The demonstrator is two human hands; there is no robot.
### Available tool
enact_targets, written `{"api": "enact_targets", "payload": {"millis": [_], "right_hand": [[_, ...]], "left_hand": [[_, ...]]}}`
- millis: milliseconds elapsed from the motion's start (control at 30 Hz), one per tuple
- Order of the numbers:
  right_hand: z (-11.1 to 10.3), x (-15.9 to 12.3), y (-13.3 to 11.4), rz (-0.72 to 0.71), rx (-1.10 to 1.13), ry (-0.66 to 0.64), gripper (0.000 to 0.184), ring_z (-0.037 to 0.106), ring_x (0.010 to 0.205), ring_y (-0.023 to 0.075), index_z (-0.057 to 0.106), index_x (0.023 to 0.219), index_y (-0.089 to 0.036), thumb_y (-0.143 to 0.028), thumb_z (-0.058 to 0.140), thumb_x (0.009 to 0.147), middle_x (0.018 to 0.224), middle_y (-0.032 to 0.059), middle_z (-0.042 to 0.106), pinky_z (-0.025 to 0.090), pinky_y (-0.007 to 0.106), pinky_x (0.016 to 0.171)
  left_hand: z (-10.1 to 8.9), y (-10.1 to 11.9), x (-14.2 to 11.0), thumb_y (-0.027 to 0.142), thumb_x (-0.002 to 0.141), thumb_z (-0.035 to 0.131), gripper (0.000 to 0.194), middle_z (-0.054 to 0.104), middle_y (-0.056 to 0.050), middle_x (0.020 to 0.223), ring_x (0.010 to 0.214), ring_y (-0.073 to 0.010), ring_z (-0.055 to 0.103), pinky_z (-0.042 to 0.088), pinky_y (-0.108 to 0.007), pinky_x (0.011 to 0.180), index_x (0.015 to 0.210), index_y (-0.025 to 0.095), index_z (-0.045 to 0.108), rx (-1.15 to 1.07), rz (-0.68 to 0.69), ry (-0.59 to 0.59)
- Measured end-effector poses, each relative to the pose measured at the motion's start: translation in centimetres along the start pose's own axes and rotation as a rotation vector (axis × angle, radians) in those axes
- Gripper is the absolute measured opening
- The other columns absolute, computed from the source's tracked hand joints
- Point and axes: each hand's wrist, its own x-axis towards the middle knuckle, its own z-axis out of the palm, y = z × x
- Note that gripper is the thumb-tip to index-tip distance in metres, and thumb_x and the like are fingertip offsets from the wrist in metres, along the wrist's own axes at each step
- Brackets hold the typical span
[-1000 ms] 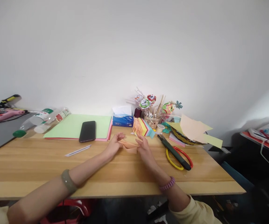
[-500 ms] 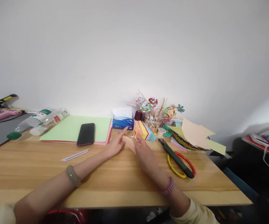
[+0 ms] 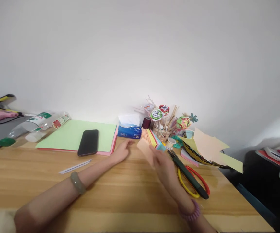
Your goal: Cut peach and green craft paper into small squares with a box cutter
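My right hand (image 3: 164, 164) pinches the edge of a small peach sheet of paper (image 3: 145, 150), which is held tilted a little above the table. My left hand (image 3: 122, 152) rests on the wood with its fingers stretched forward and nothing in them, just in front of a blue tissue pack (image 3: 129, 132). Behind the peach sheet stands a fanned stack of coloured paper (image 3: 152, 137) in orange, yellow, red and blue, partly covered by the sheet. A folded white paper strip (image 3: 75, 166) lies left of my left forearm.
A black phone (image 3: 88, 142) lies on large green sheets (image 3: 59, 134). Scissors (image 3: 202, 178) and a dark green cutter (image 3: 191, 176) lie to the right. Behind are paper flowers (image 3: 157, 114) in a basket (image 3: 160, 133). Plastic bottles (image 3: 38, 121) lie left; paper scraps (image 3: 206, 144) are piled right.
My right hand has drawn the peach sheet to the right and nearer to me, away from my left hand. My left hand has let go of it and stays about where it was.
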Motion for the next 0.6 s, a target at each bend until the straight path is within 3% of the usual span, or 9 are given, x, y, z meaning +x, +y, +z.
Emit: {"api": "enact_targets", "payload": {"millis": [133,267,400,600], "right_hand": [[-1.2,3.0,0.8,0.117,0.014,0.14,0.039,0.06,0.098,0.0207,0.059,0.119,-0.019,-0.021,0.036,0.088,0.111,0.0098,0.063,0.048,0.038,0.085],[0.6,6.0,0.6,0.171,-0.034,0.179,0.031,0.055,0.106,0.0207,0.057,0.117,-0.018,-0.028,0.046,0.09,0.118,0.0097,0.059,0.044,0.042,0.091],[3.1,7.9,0.1,0.208,-0.136,0.16,0.03,0.056,0.101,0.0191,0.055,0.114,-0.02,-0.035,0.053,0.089,0.119,0.0069,0.055,0.047,0.042,0.085],[4.8,9.4,0.3,0.192,-0.288,0.021,0.029,0.058,0.094,0.0172,0.055,0.113,-0.019,-0.034,0.053,0.089,0.114,0.0062,0.056,0.05,0.037,0.079]], "left_hand": [[1.8,0.0,2.0,0.032,0.089,0.055,0.038,0.048,-0.01,0.129,0.112,-0.0259,0.051,0.043,-0.05,0.092,0.123,0.018,0.049,-0.037,0.078,-0.033],[3.8,1.0,3.3,0.013,0.085,0.054,0.052,0.041,-0.01,0.139,0.126,-0.0266,0.039,0.03,-0.05,0.105,0.134,0.021,0.039,-0.073,0.183,-0.094],[4.6,2.0,3.8,-0.003,0.073,0.043,0.07,0.041,-0.008,0.141,0.131,-0.0239,0.033,0.026,-0.046,0.109,0.138,0.021,0.034,-0.07,0.273,-0.135],[4.1,2.9,3.9,-0.001,0.077,0.042,0.057,0.045,-0.013,0.136,0.127,-0.0242,0.039,0.03,-0.045,0.107,0.131,0.017,0.043,-0.013,0.29,-0.126]]}}
